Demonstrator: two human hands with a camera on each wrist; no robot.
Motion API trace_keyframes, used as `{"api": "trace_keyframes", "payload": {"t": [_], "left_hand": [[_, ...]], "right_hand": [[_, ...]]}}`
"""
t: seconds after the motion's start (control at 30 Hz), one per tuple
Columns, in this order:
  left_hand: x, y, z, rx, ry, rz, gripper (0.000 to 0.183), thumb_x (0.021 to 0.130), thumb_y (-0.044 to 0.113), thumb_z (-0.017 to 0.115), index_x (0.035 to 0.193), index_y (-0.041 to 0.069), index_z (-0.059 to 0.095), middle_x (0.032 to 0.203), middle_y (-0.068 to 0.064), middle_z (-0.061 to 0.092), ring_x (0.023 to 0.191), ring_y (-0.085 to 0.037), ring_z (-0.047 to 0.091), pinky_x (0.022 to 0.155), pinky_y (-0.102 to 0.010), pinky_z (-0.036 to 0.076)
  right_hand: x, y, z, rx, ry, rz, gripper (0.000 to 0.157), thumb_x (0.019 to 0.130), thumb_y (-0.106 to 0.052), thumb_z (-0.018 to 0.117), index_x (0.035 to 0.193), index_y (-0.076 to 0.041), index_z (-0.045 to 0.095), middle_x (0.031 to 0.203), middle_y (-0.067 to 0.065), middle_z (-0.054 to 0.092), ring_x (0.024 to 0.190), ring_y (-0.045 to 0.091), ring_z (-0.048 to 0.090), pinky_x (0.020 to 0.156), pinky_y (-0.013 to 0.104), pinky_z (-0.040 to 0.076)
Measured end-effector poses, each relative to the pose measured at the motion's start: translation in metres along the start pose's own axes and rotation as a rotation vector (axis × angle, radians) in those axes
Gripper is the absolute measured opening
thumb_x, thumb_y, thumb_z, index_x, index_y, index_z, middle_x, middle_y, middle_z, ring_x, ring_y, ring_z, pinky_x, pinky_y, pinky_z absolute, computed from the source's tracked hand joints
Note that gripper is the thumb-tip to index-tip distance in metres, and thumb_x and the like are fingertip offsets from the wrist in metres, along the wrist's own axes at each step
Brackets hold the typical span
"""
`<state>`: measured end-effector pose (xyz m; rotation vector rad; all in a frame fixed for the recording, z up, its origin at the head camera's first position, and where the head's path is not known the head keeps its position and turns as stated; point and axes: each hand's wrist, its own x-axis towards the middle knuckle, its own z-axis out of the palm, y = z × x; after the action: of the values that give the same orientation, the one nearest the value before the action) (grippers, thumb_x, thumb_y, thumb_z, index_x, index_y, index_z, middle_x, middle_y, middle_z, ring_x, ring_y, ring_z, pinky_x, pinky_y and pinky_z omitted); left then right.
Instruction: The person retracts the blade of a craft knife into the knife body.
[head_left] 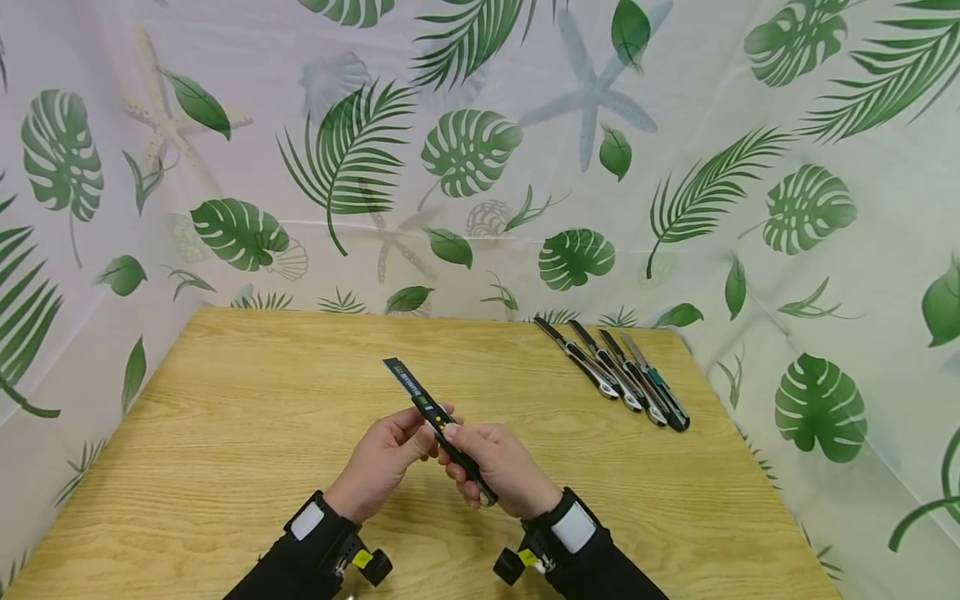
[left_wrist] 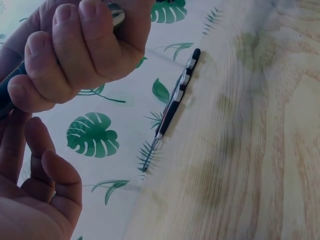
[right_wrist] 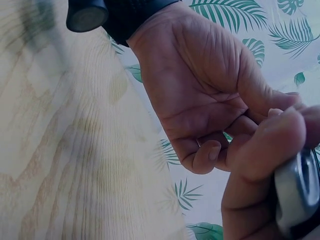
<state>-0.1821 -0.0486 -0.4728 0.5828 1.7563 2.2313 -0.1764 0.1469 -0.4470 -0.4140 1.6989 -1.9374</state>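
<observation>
A black utility knife [head_left: 411, 387] with printed lettering and yellow marks on its body is held over the table, tilted up to the left. My right hand [head_left: 504, 468] grips its lower handle, with the thumb lying along the top. The handle's silvery end [right_wrist: 295, 200] shows in the right wrist view. My left hand [head_left: 384, 463] pinches the knife's middle between thumb and fingers, just ahead of the right thumb. In the left wrist view my left hand [left_wrist: 37, 195] shows some loosely bent fingers below the right hand [left_wrist: 82, 50].
Several utility knives [head_left: 600, 367] lie side by side at the table's back right; the rightmost has a teal part [head_left: 654, 377]. The wooden table [head_left: 300, 367] meets a leaf-patterned cloth [head_left: 465, 208] at its back and sides.
</observation>
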Motion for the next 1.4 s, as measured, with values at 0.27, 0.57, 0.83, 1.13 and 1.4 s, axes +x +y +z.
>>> {"api": "trace_keyframes", "payload": {"t": [0.27, 0.57, 0.83, 1.13, 1.4], "left_hand": [[-0.0005, 0.0001, -0.0015, -0.029, 0.003, 0.002, 0.036, 0.105, 0.018, 0.046, 0.138, 0.008, 0.056, 0.130, -0.011, 0.062, 0.101, -0.025, 0.055, 0.087, -0.038, 0.041], [-0.0009, 0.0001, -0.0034, -0.045, 0.003, -0.002, 0.036, 0.107, 0.020, 0.044, 0.139, 0.009, 0.056, 0.130, -0.010, 0.061, 0.121, -0.027, 0.049, 0.090, -0.039, 0.039], [-0.0023, 0.0024, -0.0052, -0.142, -0.007, 0.002, 0.038, 0.107, 0.021, 0.043, 0.140, 0.004, 0.054, 0.133, -0.015, 0.058, 0.124, -0.029, 0.047, 0.101, -0.040, 0.038], [-0.0022, 0.0029, -0.0066, -0.211, 0.005, -0.023, 0.041, 0.107, 0.022, 0.042, 0.141, 0.002, 0.052, 0.132, -0.015, 0.059, 0.125, -0.029, 0.046, 0.109, -0.048, 0.031], [-0.0020, 0.0016, -0.0073, -0.241, -0.006, -0.019, 0.041, 0.108, 0.022, 0.040, 0.140, 0.000, 0.053, 0.131, -0.016, 0.060, 0.125, -0.031, 0.046, 0.111, -0.052, 0.026]], "right_hand": [[0.0015, -0.0005, 0.0010, 0.040, -0.049, -0.009, 0.043, 0.104, -0.031, 0.051, 0.092, 0.010, 0.056, 0.064, 0.001, 0.052, 0.042, 0.011, 0.046, 0.036, 0.021, 0.044], [0.0001, 0.0002, 0.0017, 0.113, -0.150, -0.044, 0.034, 0.107, -0.026, 0.045, 0.104, 0.006, 0.057, 0.074, 0.001, 0.054, 0.051, 0.013, 0.049, 0.045, 0.023, 0.047], [-0.0007, -0.0006, 0.0040, 0.194, -0.278, -0.057, 0.030, 0.108, -0.014, 0.038, 0.122, 0.011, 0.045, 0.087, 0.004, 0.053, 0.063, 0.017, 0.049, 0.057, 0.027, 0.049], [-0.0003, -0.0012, 0.0074, 0.290, -0.361, -0.058, 0.031, 0.102, 0.003, 0.032, 0.132, 0.008, 0.035, 0.099, 0.007, 0.052, 0.075, 0.019, 0.050, 0.067, 0.030, 0.048], [-0.0012, 0.0014, 0.0061, 0.350, -0.402, -0.052, 0.046, 0.094, 0.011, 0.032, 0.140, 0.005, 0.027, 0.106, 0.007, 0.050, 0.081, 0.020, 0.050, 0.075, 0.032, 0.048]]}}
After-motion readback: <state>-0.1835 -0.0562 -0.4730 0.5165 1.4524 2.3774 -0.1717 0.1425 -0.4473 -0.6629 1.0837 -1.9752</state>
